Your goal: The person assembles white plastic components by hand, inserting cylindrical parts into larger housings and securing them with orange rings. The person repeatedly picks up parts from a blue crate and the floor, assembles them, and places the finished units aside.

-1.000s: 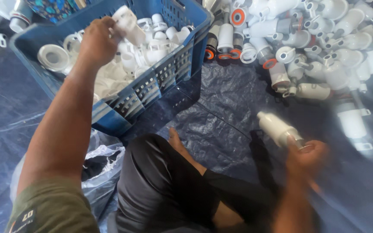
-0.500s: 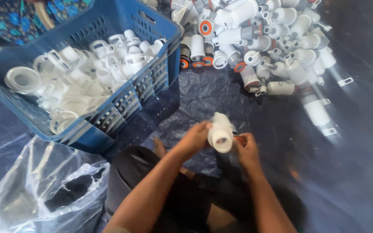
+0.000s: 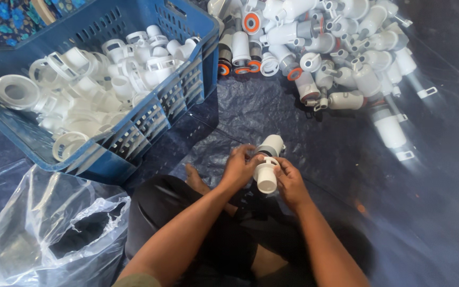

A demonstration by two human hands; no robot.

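Above the lap, the left hand (image 3: 238, 166) and right hand (image 3: 291, 183) both grasp a white plastic fitting (image 3: 267, 166), one on each side. Its long axis runs away from the body, open end toward the camera. A blue crate (image 3: 134, 133) sits to the left.

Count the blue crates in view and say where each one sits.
1. The blue crate sits at upper left on the dark tarp, full of white plastic parts, left of the left hand. Others may lie out of view.
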